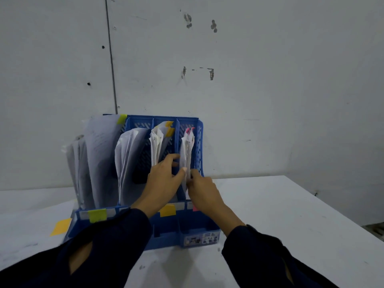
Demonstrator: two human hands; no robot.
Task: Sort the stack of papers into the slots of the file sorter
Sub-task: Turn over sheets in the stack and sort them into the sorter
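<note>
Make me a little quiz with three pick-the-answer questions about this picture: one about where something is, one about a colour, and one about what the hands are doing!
1. Where does the file sorter stand?
A. On the floor
B. On the white table, against the wall
C. On a chair

2. What colour are the tabs on the papers in the rightmost slot?
A. Pink
B. Green
C. Black

3. What are the two hands doing?
A. Lying flat on the table
B. Waving in the air
C. Holding those papers

Answers:
1. B, the sorter's base sits on the tabletop by the wall.
2. A, pink tips poke from the top of that bundle.
3. C, the left hand and the right hand meet at the bundle's near edge and pinch it.
</note>
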